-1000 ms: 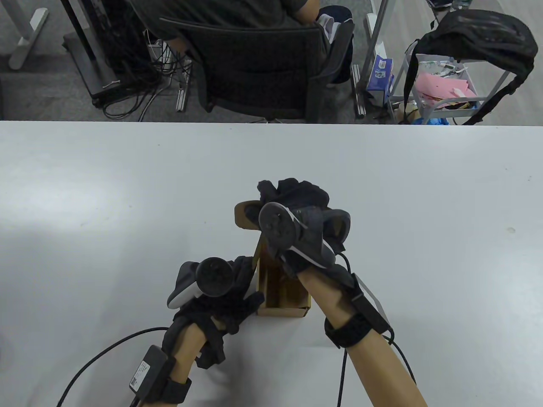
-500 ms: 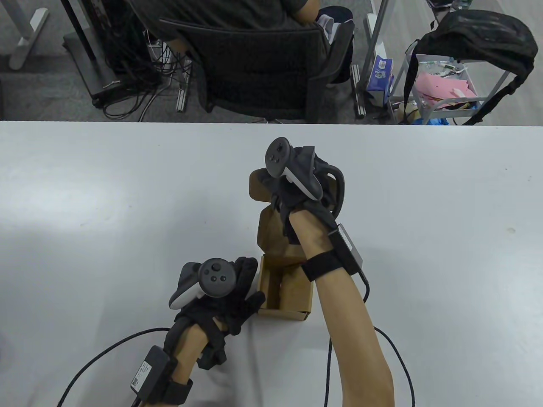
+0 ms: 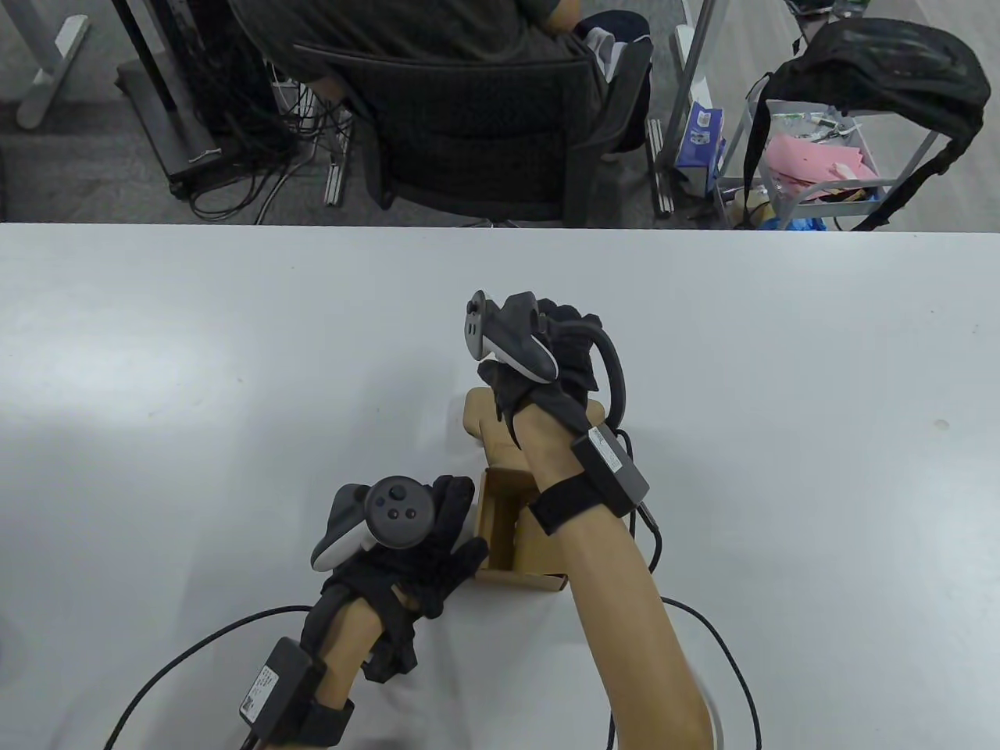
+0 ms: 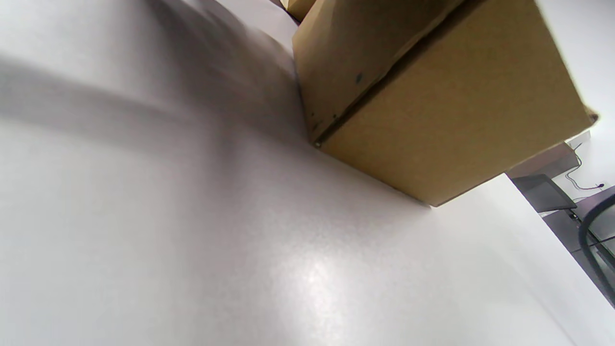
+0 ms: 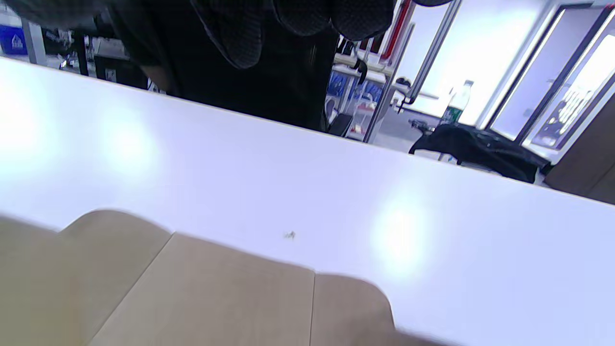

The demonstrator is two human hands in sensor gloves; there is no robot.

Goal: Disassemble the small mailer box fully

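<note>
The box (image 3: 519,539) sat open near the table (image 3: 156,375) front edge, its lid (image 3: 488,426) folded back flat toward 12 o'clock. My left hand (image 3: 414,547) pressed spread fingers against the box's 9 o'clock wall. My right hand (image 3: 547,367) rested over the lid; I could not tell whether its fingers gripped it.

My left grip (image 3: 422,547) sits low at the near side, palm turned right, fingers spread flat with the thumb nearest me, tracker on its back. My right grip (image 3: 547,367) reaches farther out, forearm stretched from the near right, wrist bent down, fingers curled under and hidden beneath the tracker (image 3: 508,336).
</note>
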